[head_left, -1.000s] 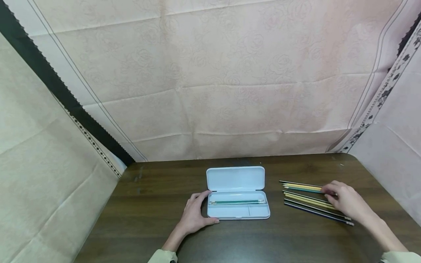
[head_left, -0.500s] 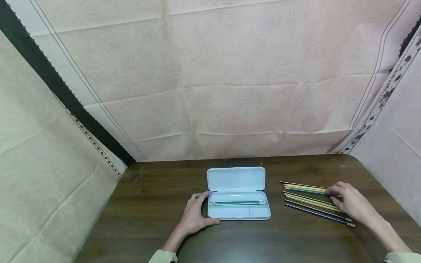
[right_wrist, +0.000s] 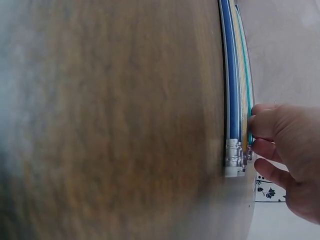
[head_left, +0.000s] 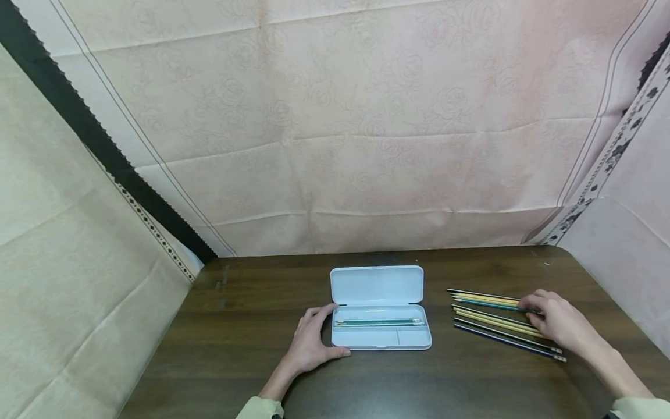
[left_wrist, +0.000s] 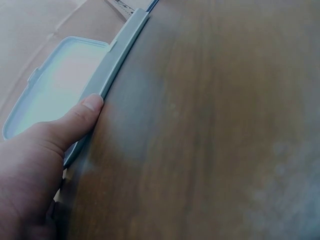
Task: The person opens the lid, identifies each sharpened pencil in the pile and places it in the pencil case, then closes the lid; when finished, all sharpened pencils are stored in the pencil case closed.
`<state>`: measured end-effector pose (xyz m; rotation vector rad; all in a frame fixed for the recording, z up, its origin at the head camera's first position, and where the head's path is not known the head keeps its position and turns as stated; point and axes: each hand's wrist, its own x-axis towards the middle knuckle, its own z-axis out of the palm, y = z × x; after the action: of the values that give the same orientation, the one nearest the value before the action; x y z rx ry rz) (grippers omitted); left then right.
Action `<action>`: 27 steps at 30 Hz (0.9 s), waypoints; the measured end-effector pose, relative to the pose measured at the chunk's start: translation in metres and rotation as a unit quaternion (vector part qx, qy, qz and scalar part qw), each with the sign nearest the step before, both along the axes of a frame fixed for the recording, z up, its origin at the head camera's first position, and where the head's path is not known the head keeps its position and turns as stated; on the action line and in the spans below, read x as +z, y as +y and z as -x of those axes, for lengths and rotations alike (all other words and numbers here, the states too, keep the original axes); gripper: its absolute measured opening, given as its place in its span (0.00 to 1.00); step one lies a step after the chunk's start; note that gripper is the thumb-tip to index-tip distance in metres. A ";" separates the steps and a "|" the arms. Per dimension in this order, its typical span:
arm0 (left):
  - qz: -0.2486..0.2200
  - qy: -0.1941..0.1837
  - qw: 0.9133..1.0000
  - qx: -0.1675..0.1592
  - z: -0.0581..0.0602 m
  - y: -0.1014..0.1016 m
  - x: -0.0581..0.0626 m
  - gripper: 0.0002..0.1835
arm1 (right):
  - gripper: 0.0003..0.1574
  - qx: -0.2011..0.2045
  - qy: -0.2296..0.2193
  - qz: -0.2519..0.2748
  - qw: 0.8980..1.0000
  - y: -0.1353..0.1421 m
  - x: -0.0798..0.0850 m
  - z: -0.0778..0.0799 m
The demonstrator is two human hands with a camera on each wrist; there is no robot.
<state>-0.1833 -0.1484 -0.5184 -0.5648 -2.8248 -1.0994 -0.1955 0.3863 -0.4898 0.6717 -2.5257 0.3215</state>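
Observation:
A light blue pencil case lies on the table with its lid raised at the back. Two green pencils lie in its long compartment. My left hand holds the case by its left end, thumb at the front edge and fingers toward the hinge. On the right, my right hand pinches a green pencil near its eraser end. That pencil lies along the far group, beside yellow pencils. Closer to me are more yellow pencils and a dark blue pencil.
The brown wooden table reaches back to a pale patterned cloth hung as a wall. More cloth closes off the left and right sides. The pencils fan out a short way right of the case, eraser ends toward my right.
My right hand has shifted slightly right along the green pencil toward its eraser end, then stayed there. The left hand and the case have kept their places.

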 end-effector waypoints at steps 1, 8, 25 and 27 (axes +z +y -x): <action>0.001 -0.001 1.000 0.000 0.000 0.000 0.000 0.51 | 0.22 0.003 -0.001 -0.001 1.000 0.000 0.000 0.000; 0.000 -0.003 1.000 0.001 0.000 0.000 0.000 0.51 | 0.24 0.025 -0.023 -0.004 0.999 0.003 0.000 0.001; 0.001 0.003 1.000 -0.001 0.000 0.000 0.000 0.51 | 0.27 0.052 -0.020 0.010 0.998 0.001 0.002 -0.003; 0.001 0.002 1.000 -0.001 0.000 0.000 0.000 0.51 | 0.27 0.055 -0.020 0.011 0.998 -0.002 0.004 -0.005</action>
<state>-0.1833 -0.1488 -0.5185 -0.5676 -2.8231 -1.0959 -0.1909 0.3847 -0.4856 0.8038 -2.5244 0.4046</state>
